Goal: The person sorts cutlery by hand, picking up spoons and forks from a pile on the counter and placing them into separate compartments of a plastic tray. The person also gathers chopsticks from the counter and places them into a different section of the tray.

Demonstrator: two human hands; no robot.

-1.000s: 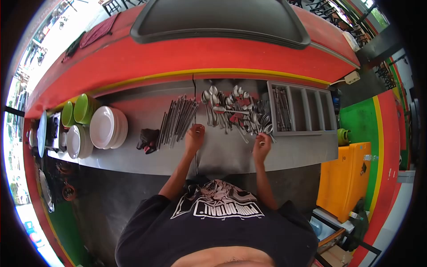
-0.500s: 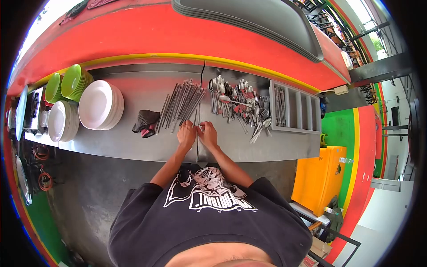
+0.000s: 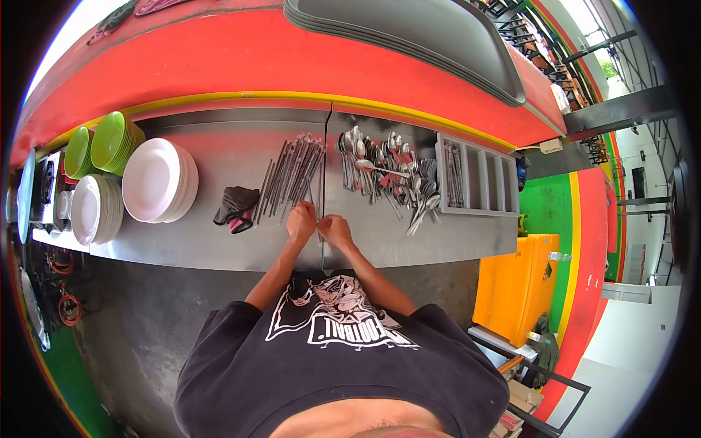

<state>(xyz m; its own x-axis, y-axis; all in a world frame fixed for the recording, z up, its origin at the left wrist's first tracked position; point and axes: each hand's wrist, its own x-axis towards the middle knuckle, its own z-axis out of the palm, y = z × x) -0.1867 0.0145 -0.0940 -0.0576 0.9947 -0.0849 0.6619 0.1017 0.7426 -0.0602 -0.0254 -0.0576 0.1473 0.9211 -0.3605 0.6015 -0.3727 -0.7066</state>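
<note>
My left hand [image 3: 301,222] is closed at the near end of a pile of slender metallic chopsticks [image 3: 288,175]. Between my hands, thin chopsticks [image 3: 311,194] stick up past the left fingers. My right hand [image 3: 334,230] is curled beside the left, its fingertips turned toward the same chopsticks; the fingers hide most of its grip. To the left of the pile lies a crumpled dark cloth [image 3: 238,204] with a pink part. Spoons and forks [image 3: 394,171] are heaped to the right. Next to them, a grey cutlery tray [image 3: 478,179] holds similar sticks in its leftmost compartment.
White plates [image 3: 157,181] and green bowls [image 3: 117,142] are stacked at the left of the steel counter [image 3: 175,244]. Dark serving trays [image 3: 416,44] lie on the red ledge [image 3: 219,62] beyond. A yellow-orange box [image 3: 515,288] stands at the right.
My hands have shifted slightly, the right one turning its fingers inward and down. The chopsticks between them now lean more to the left. The whole view has moved a little.
</note>
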